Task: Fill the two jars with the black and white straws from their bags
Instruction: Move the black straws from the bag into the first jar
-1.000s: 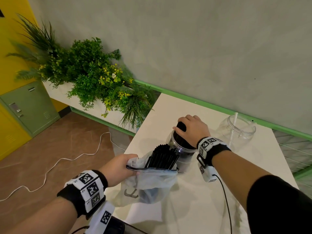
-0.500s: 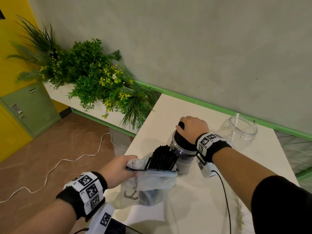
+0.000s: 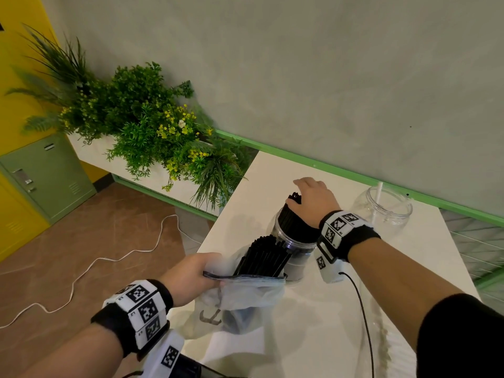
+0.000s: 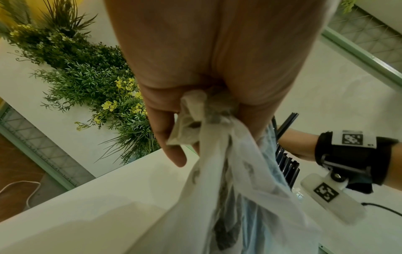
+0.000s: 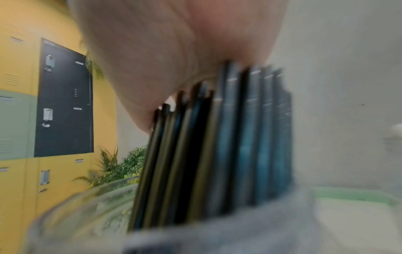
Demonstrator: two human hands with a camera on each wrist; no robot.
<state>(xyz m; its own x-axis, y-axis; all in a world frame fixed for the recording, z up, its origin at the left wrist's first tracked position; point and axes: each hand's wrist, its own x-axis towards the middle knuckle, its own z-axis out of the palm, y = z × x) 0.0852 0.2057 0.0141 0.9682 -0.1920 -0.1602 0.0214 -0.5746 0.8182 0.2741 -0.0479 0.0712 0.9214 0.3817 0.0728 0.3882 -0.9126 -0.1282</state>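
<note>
At the far left a green locker [image 3: 46, 175] stands against the yellow wall, with a white cable [image 3: 90, 271] trailing over the brown floor. Beside it a white planter holds leafy green plants [image 3: 141, 124] with yellow flowers, reaching to the left edge of the white table [image 3: 321, 317].

Over the table's near left part, the left hand [image 3: 191, 276] grips the rim of a clear plastic bag [image 3: 245, 298]; the left wrist view shows its fingers [image 4: 172, 137] curled round a bunched fold of the plastic. The bag rests on the table and black straws [image 3: 266, 255] stick up out of its open mouth, leaning toward the jar just behind.

That clear jar [image 3: 293, 241] stands upright on the table, packed with more black straws [image 3: 293, 214]. The right hand [image 3: 313, 197] lies over their tops, palm down; from the right wrist the palm touches the straw ends, but whether its fingers are curled or straight cannot be told there.

Farther right, well apart, a second clear jar [image 3: 381, 211] stands near the wall with one white straw [image 3: 378, 193] in it. A black cable [image 3: 362, 317] runs from the right wrist camera across the table.
</note>
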